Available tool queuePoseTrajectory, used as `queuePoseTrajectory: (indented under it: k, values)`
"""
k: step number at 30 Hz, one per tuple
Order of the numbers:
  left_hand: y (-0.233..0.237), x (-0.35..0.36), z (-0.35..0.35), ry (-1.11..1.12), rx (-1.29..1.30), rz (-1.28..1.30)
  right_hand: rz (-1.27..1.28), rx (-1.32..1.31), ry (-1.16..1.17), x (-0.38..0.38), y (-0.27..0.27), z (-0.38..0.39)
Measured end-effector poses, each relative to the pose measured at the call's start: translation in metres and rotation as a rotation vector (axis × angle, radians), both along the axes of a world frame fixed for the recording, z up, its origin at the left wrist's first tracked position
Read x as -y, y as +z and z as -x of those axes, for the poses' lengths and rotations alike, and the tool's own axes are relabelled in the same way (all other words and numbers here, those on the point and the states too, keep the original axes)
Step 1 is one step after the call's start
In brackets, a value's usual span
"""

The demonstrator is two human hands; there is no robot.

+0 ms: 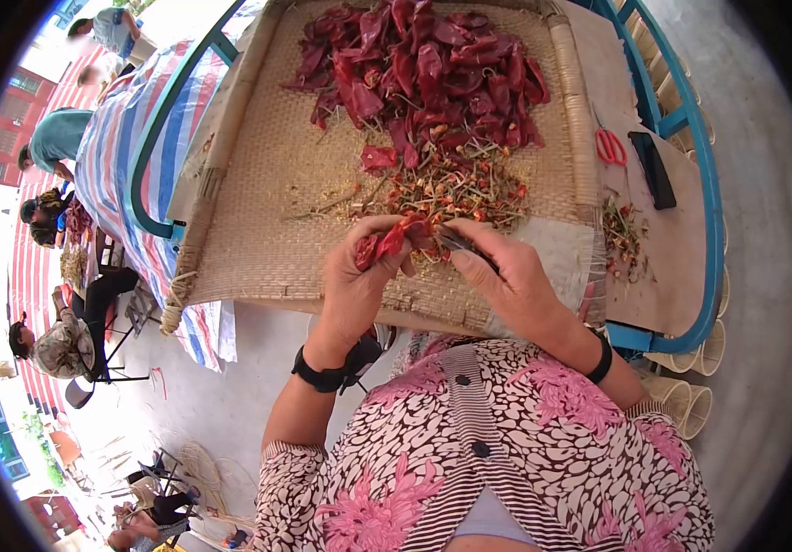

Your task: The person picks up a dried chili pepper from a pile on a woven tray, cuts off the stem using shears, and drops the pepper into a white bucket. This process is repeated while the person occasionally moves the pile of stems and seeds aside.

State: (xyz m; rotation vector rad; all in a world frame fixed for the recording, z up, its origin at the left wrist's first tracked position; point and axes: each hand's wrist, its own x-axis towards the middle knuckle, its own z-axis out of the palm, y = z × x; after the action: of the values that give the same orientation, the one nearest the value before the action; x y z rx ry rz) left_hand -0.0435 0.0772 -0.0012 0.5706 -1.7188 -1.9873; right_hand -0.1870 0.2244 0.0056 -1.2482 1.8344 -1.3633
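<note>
My left hand [360,276] is closed around a dried red chili pepper [396,241] above the near edge of a woven tray [258,212]. Close to the pepper's stem end, my right hand [506,276] pinches a small dark tool [466,247], its shape mostly covered by the fingers. Just beyond both hands lies a pile of cut stems and seeds [456,189] with orange-red bits. Farther up the tray is a large heap of dried red peppers [423,69], and one loose red piece [378,158] lies at its lower edge.
Right of the tray, red-handled scissors [610,145], a black phone [652,170] and stem scraps [626,235] lie on a board [640,294]. Blue metal rails [713,184] frame both sides. Several people sit or stand at left by a striped sheet [129,166].
</note>
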Motion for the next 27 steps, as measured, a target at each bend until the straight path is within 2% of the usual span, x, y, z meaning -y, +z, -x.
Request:
queuePoseTrajectory:
  k: [10,15,19,25,27]
  values:
    - [-0.012,-0.015,-0.008,0.041,0.003,-0.053,0.103,-0.25,-0.012,-0.007,-0.007,-0.006]
    - [-0.016,-0.017,-0.01,-0.053,0.029,-0.057,0.01,-0.458,-0.039,-0.013,0.0,-0.011]
    - [-0.013,-0.023,-0.01,-0.016,0.019,-0.059,-0.032,-0.599,-0.101,-0.015,0.004,-0.016]
    - [-0.023,-0.036,-0.008,0.047,-0.022,-0.138,-0.033,-0.559,-0.077,-0.016,-0.004,-0.018]
    - [-0.032,-0.039,-0.01,0.059,-0.017,-0.155,0.095,-0.456,-0.033,-0.012,-0.018,-0.016]
